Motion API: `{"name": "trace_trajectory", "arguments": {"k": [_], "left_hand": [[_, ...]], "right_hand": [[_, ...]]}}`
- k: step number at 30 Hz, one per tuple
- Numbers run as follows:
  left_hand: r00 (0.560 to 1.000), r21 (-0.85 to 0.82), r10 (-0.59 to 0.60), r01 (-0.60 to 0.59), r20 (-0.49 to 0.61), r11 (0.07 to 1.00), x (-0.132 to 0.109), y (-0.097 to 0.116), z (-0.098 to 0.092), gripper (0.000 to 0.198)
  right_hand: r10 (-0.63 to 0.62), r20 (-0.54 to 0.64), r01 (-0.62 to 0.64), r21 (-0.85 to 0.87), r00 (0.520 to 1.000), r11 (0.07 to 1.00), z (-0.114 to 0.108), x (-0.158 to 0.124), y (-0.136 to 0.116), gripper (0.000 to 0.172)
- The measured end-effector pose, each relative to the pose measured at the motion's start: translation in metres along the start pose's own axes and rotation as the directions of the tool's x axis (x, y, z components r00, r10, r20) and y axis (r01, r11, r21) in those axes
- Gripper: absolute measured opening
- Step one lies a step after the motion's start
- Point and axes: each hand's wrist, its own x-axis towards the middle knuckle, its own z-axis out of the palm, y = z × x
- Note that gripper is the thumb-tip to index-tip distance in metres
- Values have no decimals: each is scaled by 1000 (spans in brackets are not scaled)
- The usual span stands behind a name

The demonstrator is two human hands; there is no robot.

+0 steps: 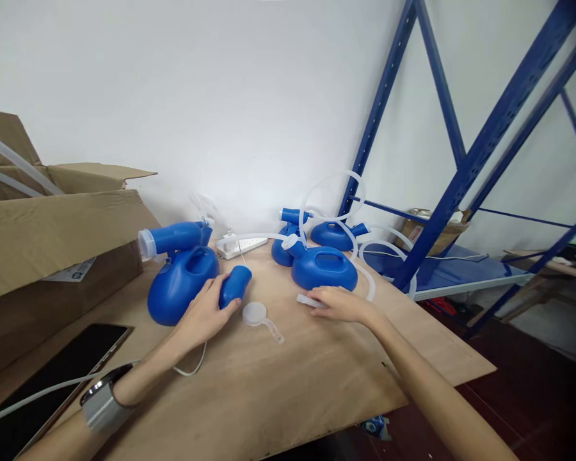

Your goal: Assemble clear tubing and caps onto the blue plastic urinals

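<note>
Hiding parts of blue cylinder (pixel 233 286), translucent piece (pixel 308 300): both hands (pixel 207 312) (pixel 338 303).

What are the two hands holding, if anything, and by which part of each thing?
The left hand holds the blue tube around its side. The right hand seems to hold the whitish piece by its right end, which the fingers hide.
</note>
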Motion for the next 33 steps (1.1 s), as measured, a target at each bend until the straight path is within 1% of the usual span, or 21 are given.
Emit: {"name": "trace_trajectory", "arguments": {"k": [2,3,5,8,10,12,14,15,16,18,20,22,25,28,31,33], "left_hand": [[996,-139,-31,20,-79,990,0,0,-4,69],[994,-209,-49,28,-97,978,0,2,-6,70],[992,-341,-86,51,-90,939,-2,6,-12,71],[991,-508,-130,94,-36,856,-7,14,-18,69],[987,-628,-158,138,23,766,-10,17,-20,66],[980,-742,-174,191,100,643,-12,19,-21,63],[971,-808,-184,231,153,543,-14,20,-22,60],[967,-817,-192,245,167,522,-15,20,-22,59],[963,-811,-200,260,179,524,-16,20,-22,59],[952,-770,-201,304,229,561,-18,19,-22,60],[938,-732,-169,343,303,589,-20,16,-20,61],[925,-710,-119,354,360,608,-21,11,-17,61],[927,-669,-42,301,374,680,-20,4,-12,66],[932,-628,42,209,361,749,-20,0,-7,83],[931,-596,80,160,356,787,-20,-2,-5,97],[937,-555,102,107,333,825,-20,-3,-5,100]], "right_hand": [[8,-34,-7,40,999,999,-7,9,-10,24],[-2,-64,6,64,998,998,-11,16,-15,25],[-41,-110,52,104,993,993,-19,29,-27,28],[-78,-144,100,154,987,983,-19,46,-42,33],[-53,-150,78,171,987,982,-10,53,-47,38],[-19,-137,43,174,990,984,3,57,-48,43],[-29,-123,51,180,992,982,14,58,-46,46],[-54,-120,77,189,991,979,18,57,-44,47],[-86,-122,110,202,989,973,21,56,-43,47],[-134,-150,166,226,980,960,24,54,-41,47],[-148,-194,192,236,970,952,24,51,-41,47],[-157,-229,210,230,961,950,23,49,-41,46],[-195,-249,245,192,949,950,23,48,-44,44],[-228,-272,270,129,935,954,23,47,-46,43],[-248,-327,279,52,912,959,23,46,-47,44],[-260,-377,280,-3,889,960,24,45,-48,46]]}}
